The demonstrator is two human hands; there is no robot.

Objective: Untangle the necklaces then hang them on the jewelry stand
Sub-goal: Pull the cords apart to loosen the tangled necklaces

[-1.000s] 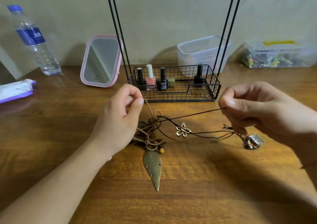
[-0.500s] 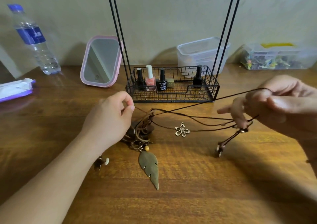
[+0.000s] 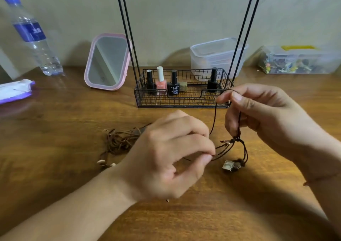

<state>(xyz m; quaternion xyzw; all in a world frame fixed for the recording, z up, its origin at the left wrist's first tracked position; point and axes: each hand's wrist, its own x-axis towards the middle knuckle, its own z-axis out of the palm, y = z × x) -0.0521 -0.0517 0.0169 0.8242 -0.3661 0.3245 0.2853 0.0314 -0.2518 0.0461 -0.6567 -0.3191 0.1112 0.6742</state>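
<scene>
Here, your right hand point(image 3: 258, 115) pinches the dark cord necklace point(image 3: 214, 118) at the top of its loop, thumb and forefinger closed on it. From that pinch two strands drop: one runs down toward your left hand point(image 3: 171, 154), the other falls to a small knot with beads just below your right fingers. Your left hand pinches the thin strands at its fingertips, low and just left of that knot.

- Step in hand, as I judge it: freeing the dark cord from the rest.
- Keep the right pinch high so the loop hangs open; slack at the knot shows which strand crosses which.
- Ease with the left pinch, don't tug; a hard pull likely tightens the knot.
- Work strands out toward the free end, away from your left grip.

The square metal pendant point(image 3: 228, 166) lies on the table point(image 3: 73, 130) below the right pinch, under the knot, cord attached. The brown cord tangle point(image 3: 118, 141) sits heaped well left of your left grip, with pale beads at its near edge. The jewelry stand point(image 3: 182, 94) is beyond both hands; no necklace seems to hang on it, though its top is cut off.
</scene>
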